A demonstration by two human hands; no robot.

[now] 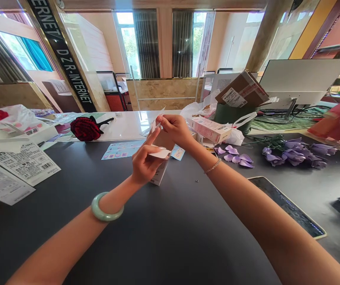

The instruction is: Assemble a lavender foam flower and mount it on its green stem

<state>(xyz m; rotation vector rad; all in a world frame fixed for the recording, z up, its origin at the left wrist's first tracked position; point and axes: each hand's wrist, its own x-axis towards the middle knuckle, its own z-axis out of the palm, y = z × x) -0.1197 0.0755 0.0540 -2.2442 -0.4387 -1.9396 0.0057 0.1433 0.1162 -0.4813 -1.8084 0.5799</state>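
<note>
Box (159,175) between two hands

Left hand (145,161) grips the box, open flaps up, above the near desk (134,241). Right hand (174,130) curls at its top; whether it pinches a flap, I cannot tell. Rose (86,129) lies beyond, leftward; petals (235,156) and purple flowers (295,153) lie right.

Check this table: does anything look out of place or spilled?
Loose purple petals lie scattered beside the purple flowers, as if detached. A brown carton sits tilted atop the green container, and a tiny object lies alone on the dark tabletop.
</note>
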